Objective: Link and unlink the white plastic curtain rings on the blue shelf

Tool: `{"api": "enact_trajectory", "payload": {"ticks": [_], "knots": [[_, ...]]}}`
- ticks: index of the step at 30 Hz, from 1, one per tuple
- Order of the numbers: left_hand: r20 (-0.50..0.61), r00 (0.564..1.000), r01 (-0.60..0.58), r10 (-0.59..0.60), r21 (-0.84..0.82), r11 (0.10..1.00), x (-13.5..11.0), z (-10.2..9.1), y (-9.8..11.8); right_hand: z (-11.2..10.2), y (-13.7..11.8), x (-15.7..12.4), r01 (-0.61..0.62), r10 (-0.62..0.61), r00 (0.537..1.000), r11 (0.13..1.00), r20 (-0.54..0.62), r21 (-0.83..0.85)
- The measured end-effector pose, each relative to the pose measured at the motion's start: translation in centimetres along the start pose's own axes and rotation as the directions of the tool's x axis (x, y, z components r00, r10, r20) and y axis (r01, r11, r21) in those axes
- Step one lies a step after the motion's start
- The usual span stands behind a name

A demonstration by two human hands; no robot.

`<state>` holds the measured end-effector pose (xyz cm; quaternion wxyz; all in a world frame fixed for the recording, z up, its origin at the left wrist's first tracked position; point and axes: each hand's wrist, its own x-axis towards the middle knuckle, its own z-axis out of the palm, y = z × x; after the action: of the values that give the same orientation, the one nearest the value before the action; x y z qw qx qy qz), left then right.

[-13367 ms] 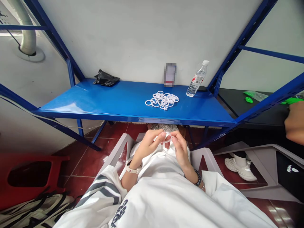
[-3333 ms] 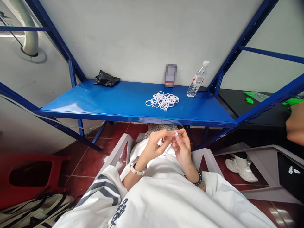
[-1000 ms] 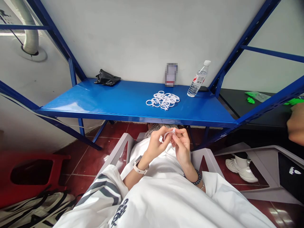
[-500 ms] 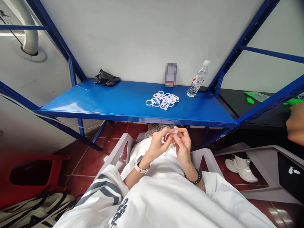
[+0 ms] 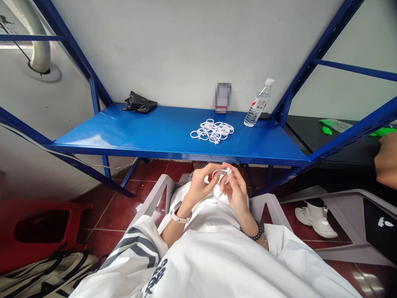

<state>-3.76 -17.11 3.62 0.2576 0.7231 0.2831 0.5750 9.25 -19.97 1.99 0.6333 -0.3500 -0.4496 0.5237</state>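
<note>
Both my hands meet over my lap, just below the front edge of the blue shelf [image 5: 130,132]. My left hand [image 5: 198,186] and my right hand [image 5: 234,190] each pinch one small white plastic ring [image 5: 221,173] between fingertips. The ring sits between the two hands, level with the shelf's underside. A pile of several matching white rings [image 5: 212,131] lies on the shelf, right of centre, above my hands.
A water bottle [image 5: 258,103] stands at the shelf's back right, a black bag [image 5: 139,103] at its back left. A red stool [image 5: 37,227] and a striped bag [image 5: 46,273] sit left on the floor. Another person's arm [image 5: 385,161] and white shoe [image 5: 316,216] are at right.
My hands shifted slightly and turned the ring between the fingertips; they stay together over my lap. The pile on the shelf is unchanged.
</note>
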Motion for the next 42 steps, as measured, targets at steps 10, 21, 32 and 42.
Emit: {"api": "enact_trajectory", "payload": {"ticks": [10,21,32,42], "knots": [[0.011,0.994,0.104,-0.104,-0.004,0.995,0.2,-0.1,0.2,-0.1,0.2,0.0,0.051,-0.052,0.998,0.998,0.039,0.021],[0.383,0.909,0.158,-0.165,0.051,0.986,0.6,-1.6,0.0,0.0,0.2,-0.2,0.081,-0.082,0.996,0.996,0.028,0.047],[0.448,0.869,0.129,-0.209,0.204,0.97,0.7,-1.4,0.5,-0.1,0.3,0.0,0.052,-0.055,0.998,0.994,0.021,0.093],[0.419,0.877,0.16,-0.236,0.209,0.965,0.7,-1.6,0.6,-0.2,0.5,0.1,0.065,-0.065,0.998,0.997,0.0,0.051]]}}
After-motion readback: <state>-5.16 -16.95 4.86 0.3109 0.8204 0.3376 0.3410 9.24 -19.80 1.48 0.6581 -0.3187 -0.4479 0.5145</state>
